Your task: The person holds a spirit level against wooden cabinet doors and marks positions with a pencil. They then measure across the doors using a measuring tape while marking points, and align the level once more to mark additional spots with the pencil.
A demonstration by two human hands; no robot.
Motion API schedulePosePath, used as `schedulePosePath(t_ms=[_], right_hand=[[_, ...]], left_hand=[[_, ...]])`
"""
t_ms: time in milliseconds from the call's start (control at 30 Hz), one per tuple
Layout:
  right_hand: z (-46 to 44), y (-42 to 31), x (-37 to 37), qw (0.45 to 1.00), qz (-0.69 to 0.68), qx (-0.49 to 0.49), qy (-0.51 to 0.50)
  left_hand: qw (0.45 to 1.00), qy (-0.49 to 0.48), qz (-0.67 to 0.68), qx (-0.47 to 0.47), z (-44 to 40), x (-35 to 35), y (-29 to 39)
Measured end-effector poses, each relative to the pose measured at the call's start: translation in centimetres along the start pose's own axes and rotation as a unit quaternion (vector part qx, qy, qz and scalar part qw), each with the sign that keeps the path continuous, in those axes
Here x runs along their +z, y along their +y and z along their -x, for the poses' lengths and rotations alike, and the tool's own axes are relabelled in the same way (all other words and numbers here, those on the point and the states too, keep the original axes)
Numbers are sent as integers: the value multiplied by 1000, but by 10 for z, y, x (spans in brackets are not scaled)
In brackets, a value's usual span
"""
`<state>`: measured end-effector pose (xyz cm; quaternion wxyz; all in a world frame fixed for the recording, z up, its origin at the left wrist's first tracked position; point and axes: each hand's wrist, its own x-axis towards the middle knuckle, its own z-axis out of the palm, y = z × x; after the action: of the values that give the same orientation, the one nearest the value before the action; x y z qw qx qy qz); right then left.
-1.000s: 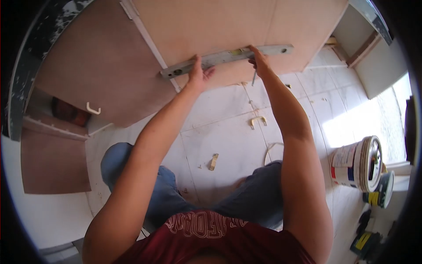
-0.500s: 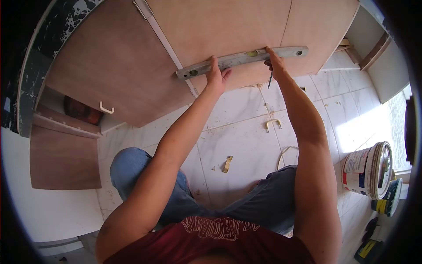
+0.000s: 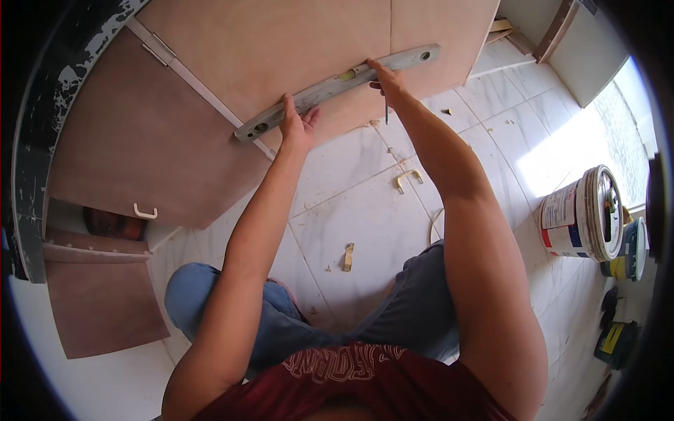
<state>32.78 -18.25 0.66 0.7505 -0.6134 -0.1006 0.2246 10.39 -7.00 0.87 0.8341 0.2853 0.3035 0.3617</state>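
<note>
A grey spirit level (image 3: 323, 91) lies across the lower part of a pale wooden cabinet door (image 3: 295, 49), tilted upward to the right in the view. My left hand (image 3: 298, 128) grips its left half, thumb on the upper edge and fingers below. My right hand (image 3: 387, 81) holds the level just right of its yellow-green vial (image 3: 347, 75). A thin dark stick, perhaps a pencil (image 3: 387, 112), points down from my right hand's fingers. The fingers of both hands are partly hidden by the level and by the hands themselves.
Left of it is a darker cabinet door (image 3: 133, 133) near a cream handle (image 3: 145, 212). Another handle (image 3: 408, 179) and a wood scrap (image 3: 348, 257) lie on the tiled floor (image 3: 330, 217). A paint bucket (image 3: 581, 214) and tubs (image 3: 635, 249) stand at the right.
The whole view has shifted and turned, so the cabinet, level and hands appear farther left and more tilted. Both hands keep their hold on the level.
</note>
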Motion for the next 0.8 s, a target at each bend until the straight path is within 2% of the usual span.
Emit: schedulePosePath(t_ms=[200,600,700,800], right_hand=[[-7,3,0,1000,3,23,1],[1,-3,-1,1000,-7,3,-12],[-4,-1,0,998,55,24,-12],[0,-4,-2,998,48,15,-24]], left_hand=[[1000,-2,3,-1,-1,0,-1],[1000,-13,-2,11,1,1,-1],[1000,-16,-4,12,1,1,-1],[1000,-19,-1,14,1,0,-2]])
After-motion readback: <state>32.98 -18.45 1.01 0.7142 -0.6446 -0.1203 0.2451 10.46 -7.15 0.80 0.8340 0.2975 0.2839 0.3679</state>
